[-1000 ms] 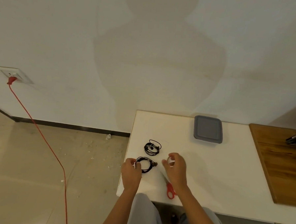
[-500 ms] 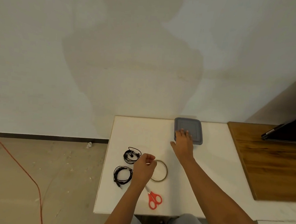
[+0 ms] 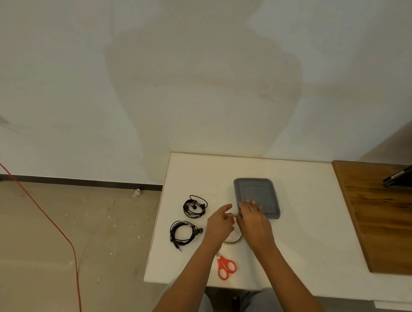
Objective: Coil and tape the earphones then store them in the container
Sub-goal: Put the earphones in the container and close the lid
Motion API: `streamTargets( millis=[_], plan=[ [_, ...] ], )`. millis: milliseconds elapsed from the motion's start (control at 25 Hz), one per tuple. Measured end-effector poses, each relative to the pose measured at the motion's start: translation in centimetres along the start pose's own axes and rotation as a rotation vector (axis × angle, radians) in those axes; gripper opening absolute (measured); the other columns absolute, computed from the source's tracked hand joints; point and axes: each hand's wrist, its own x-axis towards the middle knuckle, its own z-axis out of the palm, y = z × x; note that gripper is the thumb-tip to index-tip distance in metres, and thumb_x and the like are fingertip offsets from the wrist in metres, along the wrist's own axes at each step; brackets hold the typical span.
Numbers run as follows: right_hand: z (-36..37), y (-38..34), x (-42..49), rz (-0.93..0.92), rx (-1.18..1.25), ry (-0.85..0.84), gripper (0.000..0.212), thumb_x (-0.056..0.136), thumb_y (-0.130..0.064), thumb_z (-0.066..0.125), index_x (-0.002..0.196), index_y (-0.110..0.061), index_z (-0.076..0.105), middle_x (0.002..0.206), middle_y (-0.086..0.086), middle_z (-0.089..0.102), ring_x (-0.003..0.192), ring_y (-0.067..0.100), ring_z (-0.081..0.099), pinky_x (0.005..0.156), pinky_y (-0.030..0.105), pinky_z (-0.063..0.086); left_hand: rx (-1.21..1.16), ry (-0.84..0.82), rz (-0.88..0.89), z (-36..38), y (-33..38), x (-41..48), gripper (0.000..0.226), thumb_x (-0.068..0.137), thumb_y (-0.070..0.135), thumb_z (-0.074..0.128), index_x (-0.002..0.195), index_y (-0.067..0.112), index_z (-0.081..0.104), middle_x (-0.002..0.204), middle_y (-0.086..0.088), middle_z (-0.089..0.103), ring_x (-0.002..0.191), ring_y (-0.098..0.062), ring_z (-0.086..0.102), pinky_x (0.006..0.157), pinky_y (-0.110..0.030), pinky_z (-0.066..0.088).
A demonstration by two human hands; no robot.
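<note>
Far earphone coil [image 3: 195, 206] and near earphone coil [image 3: 184, 233] lie side by side at the counter's [image 3: 303, 244] left edge, both wound, apart from either hand. Tape on them too small to confirm.

Left hand [image 3: 219, 224]: half a second ago it hovered by the tape ring [image 3: 234, 240]; now sits over the ring's left part, forefinger pointing toward the container. Grip loose, part curled, holding nothing that I can see.

Right hand [image 3: 254, 220]: fingers lay on the lid at the counter's back; the container [image 3: 257, 196] now sits much nearer, beside the ring, lid on. Fingers spread flat on its near edge, pressing rather than pinching.

Judgement: container pulled into reach; opening comes next, then storing.

Scissors [image 3: 226, 268] idle near the front edge.
</note>
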Motion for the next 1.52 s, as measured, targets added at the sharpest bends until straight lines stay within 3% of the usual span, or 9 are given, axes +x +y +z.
streamTargets(
  millis=[240, 440, 680, 840, 920, 1000, 1080, 1280, 1520],
  plan=[
    [-4.5, 0.7, -3.1, 0.350, 0.631, 0.536, 0.023, 0.094, -0.014, 0.055, 0.114, -0.006, 0.064, 0.092, -0.002, 0.065, 0.075, 0.006, 0.064, 0.069, 0.002, 0.048, 0.118, 0.004, 0.016, 1.3, -1.2, -0.4, 0.040, 0.093, 0.010, 0.049, 0.133, 0.013, 0.054, 0.121, -0.010, 0.064, 0.114, -0.025, 0.060, 0.099, -0.037, 0.049],
    [-5.3, 9.7, -4.2, 1.099, 1.289, 0.903, 0.022, 0.090, -0.004, 0.055, 0.109, -0.003, 0.067, 0.104, 0.011, 0.067, 0.101, 0.030, 0.066, 0.075, 0.034, 0.060, 0.306, 0.229, 0.165, -1.6, -1.7, -0.6, 0.028, 0.090, 0.006, 0.056, 0.117, 0.008, 0.061, 0.111, -0.007, 0.068, 0.093, -0.011, 0.060, 0.068, 0.000, 0.038],
    [-0.8, 13.5, -8.0, 1.571, 0.978, 0.657, 0.031, 0.095, -0.005, 0.044, 0.118, 0.010, 0.056, 0.123, 0.029, 0.058, 0.114, 0.041, 0.057, 0.095, 0.045, 0.049, 0.568, 0.463, 0.208, -5.3, -3.1, -2.3, 0.034, 0.084, 0.008, 0.066, 0.116, 0.009, 0.054, 0.113, -0.008, 0.057, 0.103, -0.022, 0.054, 0.082, -0.026, 0.044],
    [-0.8, 11.4, -7.5, 1.497, 0.651, 0.391, 0.034, 0.092, -0.006, 0.051, 0.123, 0.006, 0.056, 0.124, 0.032, 0.052, 0.112, 0.048, 0.048, 0.095, 0.052, 0.042, 0.971, 0.439, -0.004, -6.0, -3.9, -3.0, 0.057, 0.075, 0.043, 0.076, 0.113, 0.013, 0.046, 0.110, -0.002, 0.055, 0.101, -0.019, 0.054, 0.083, -0.028, 0.044],
    [-1.2, 9.4, -6.8, 1.415, 0.608, 0.486, 0.041, 0.089, -0.006, 0.057, 0.130, 0.000, 0.053, 0.130, 0.028, 0.043, 0.115, 0.048, 0.041, 0.093, 0.054, 0.041, 1.026, 0.399, -0.045, -6.1, -4.4, -3.0, 0.052, 0.081, 0.037, 0.072, 0.118, 0.013, 0.045, 0.115, -0.001, 0.059, 0.106, -0.019, 0.057, 0.088, -0.029, 0.044],
    [-1.5, 6.2, -5.9, 1.009, 0.634, 0.629, 0.036, 0.087, 0.002, 0.058, 0.122, -0.001, 0.059, 0.124, 0.024, 0.047, 0.111, 0.041, 0.047, 0.090, 0.048, 0.046, 1.052, 0.390, -0.012, -6.2, -4.7, -2.8, 0.035, 0.090, 0.025, 0.062, 0.120, 0.016, 0.048, 0.118, 0.000, 0.062, 0.110, -0.018, 0.057, 0.092, -0.030, 0.041],
    [-1.7, 2.3, -4.8, 0.618, 0.738, 0.500, 0.021, 0.088, 0.001, 0.059, 0.106, -0.008, 0.066, 0.108, 0.011, 0.059, 0.100, 0.027, 0.059, 0.082, 0.032, 0.052, 1.060, 0.395, 0.039, -6.1, -4.7, -2.7, 0.026, 0.095, 0.018, 0.051, 0.121, 0.020, 0.053, 0.118, 0.002, 0.063, 0.111, -0.017, 0.056, 0.093, -0.029, 0.036],
    [-2.4, -3.9, -1.3, 0.732, 1.249, -0.304, 0.016, 0.089, -0.036, 0.062, 0.098, -0.023, 0.065, 0.099, 0.001, 0.071, 0.093, 0.017, 0.068, 0.089, 0.034, 0.055, 1.000, 0.449, 0.376, -4.5, -3.0, -3.7, 0.025, 0.098, 0.018, 0.047, 0.117, 0.025, 0.061, 0.113, 0.005, 0.063, 0.108, -0.011, 0.058, 0.111, -0.035, 0.021],
    [-3.6, -0.4, 0.3, 0.584, 1.371, -0.107, 0.010, 0.087, -0.007, 0.065, 0.093, -0.003, 0.071, 0.080, 0.012, 0.073, 0.070, 0.018, 0.070, 0.067, 0.024, 0.057, 0.973, 0.370, 0.915, -2.1, 1.1, -3.0, 0.022, 0.065, 0.002, 0.083, 0.080, 0.017, 0.076, 0.074, 0.002, 0.069, 0.085, -0.021, 0.069, 0.101, -0.050, 0.043]
  ],
)
